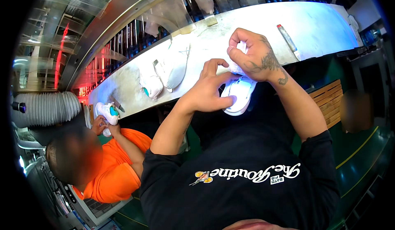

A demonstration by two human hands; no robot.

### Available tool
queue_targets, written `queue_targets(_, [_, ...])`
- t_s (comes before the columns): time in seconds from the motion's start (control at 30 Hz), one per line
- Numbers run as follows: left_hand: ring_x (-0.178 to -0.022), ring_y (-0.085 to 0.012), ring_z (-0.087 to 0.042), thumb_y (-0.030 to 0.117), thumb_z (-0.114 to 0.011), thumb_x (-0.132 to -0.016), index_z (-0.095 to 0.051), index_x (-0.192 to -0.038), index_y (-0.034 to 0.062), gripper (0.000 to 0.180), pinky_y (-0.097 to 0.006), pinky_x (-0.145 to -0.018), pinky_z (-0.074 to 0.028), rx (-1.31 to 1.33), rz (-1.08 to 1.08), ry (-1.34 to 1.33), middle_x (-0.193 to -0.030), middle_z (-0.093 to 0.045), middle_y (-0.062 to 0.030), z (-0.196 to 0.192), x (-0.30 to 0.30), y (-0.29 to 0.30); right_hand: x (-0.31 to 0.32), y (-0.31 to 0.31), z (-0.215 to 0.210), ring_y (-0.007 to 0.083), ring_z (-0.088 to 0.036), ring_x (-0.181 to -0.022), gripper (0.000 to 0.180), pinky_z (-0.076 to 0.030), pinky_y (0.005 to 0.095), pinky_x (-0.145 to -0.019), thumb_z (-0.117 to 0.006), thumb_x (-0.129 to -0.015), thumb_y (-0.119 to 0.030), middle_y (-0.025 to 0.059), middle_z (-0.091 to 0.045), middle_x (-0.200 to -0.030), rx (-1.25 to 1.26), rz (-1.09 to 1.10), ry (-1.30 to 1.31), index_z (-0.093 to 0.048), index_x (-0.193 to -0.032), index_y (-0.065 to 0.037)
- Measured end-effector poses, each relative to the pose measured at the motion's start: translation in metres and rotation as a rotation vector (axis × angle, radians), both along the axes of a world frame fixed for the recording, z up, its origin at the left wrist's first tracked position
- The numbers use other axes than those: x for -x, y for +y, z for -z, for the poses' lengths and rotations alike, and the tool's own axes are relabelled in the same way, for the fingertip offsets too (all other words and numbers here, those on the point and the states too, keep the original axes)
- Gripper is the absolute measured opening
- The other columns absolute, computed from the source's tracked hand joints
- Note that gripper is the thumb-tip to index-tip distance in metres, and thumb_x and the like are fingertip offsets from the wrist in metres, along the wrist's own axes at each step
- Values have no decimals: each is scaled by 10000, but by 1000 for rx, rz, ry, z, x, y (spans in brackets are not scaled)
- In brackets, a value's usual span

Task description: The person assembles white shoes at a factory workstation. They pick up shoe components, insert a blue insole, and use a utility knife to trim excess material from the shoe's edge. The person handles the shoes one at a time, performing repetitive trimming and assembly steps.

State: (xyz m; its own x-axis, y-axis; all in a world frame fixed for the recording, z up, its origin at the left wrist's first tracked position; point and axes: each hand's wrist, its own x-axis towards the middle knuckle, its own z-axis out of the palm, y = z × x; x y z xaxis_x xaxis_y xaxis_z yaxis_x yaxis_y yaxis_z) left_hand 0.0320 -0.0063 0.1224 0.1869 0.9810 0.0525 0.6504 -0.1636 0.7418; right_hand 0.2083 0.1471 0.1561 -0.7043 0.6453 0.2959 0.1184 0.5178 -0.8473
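Observation:
A white sneaker (238,96) is held in front of me at the near edge of the worktable, its toe towards me. My left hand (209,88) grips it from the left, the thumb on the toe and the fingers curved over the upper. Above the shoe's far end, my right hand (256,56) is closed, with a small white piece (242,47) showing between thumb and curled fingers. Whether that piece belongs to the shoe I cannot tell. The shoe's opening is largely hidden by my hands.
Left on the long white worktable (218,34) lie a white shoe (150,84) with teal inside and a pale shoe-shaped piece (175,70). A slim red-ended tool (286,38) lies right. A person in orange (117,168) handles another shoe (108,112). Clear strips hang behind.

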Motion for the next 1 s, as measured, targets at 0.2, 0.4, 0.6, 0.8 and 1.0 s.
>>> queue_targets(0.2, [-1341, -436, -497, 178, -756, -819, -851, -1160, 116, 359, -543, -1101, -461, -422, -97, 197, -1409, -581, -218, -19, -14, -9, 2, 2, 6, 350, -727, -800, 238, -570, 436, -776, -699, -918, -269, 183, -737, -853, -22, 29, 31, -684, -957, -34])
queue_targets(0.4, [-1324, -444, -499, 198, -720, -832, -847, -1204, 94, 406, -514, -1114, -465, -124, -46, 255, -1350, -571, -253, -19, -14, -10, 0, -4, 2, 292, -711, -835, 228, -560, 399, -815, -713, -955, -252, 143, -732, -879, -15, -13, -18, -679, -987, -28])
queue_targets(0.6, [-1203, -354, -643, 410, -791, -953, -795, -1161, 15, 447, -427, -1016, -534, -342, -175, -156, -1271, -635, -198, -18, -10, -10, -10, 0, 0, 258, -708, -861, 218, -557, 404, -836, -698, -1001, -247, 114, -721, -896, 6, -1, -26, -674, -1018, -31])
queue_targets(0.8, [-1517, -415, -502, 168, -988, -762, -694, -1207, 86, 540, -557, -1226, -475, -555, -5, -107, -1622, -477, -237, -12, -9, 16, -7, 5, 24, 296, -617, -1286, 443, -510, 462, -1124, -649, -1094, -272, 159, -589, -1375, 138, 4, 355, -513, -1424, -9])
queue_targets(1.0, [-1608, -455, -393, 84, -941, -741, -649, -1156, 91, 508, -574, -1265, -425, -510, 74, -89, -1657, -462, -247, -23, -9, 27, -57, -14, 52, 363, -493, -1484, 670, -406, 503, -1262, -719, -936, -108, 234, -441, -1532, -103, -14, 542, -432, -1532, -2])
